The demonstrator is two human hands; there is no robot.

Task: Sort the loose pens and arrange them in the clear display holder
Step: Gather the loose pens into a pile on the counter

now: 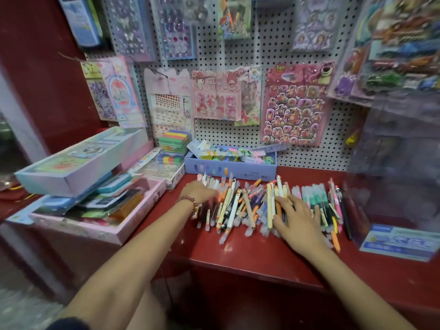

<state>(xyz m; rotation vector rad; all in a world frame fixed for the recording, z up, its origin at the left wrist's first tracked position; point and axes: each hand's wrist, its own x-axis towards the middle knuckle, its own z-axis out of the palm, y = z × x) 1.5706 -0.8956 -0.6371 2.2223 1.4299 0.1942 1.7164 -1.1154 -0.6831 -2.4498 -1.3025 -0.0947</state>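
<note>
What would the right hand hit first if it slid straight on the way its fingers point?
More pens: the right hand lies flat on their pile, fingers pointing away and slightly left. Past the pile, the blue box looks next, though depth is unclear.

White pegboard (269, 51) forms back wall, hung with sticker sheets (292, 103). Dark red counter (250, 258) below it. Red wall panel (35, 79) at left. Pastel boxes (78, 163) stacked at counter's left.

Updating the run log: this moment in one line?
left hand: in pens, blurred | right hand: flat on pens | clear holder: at right, untouched
</note>
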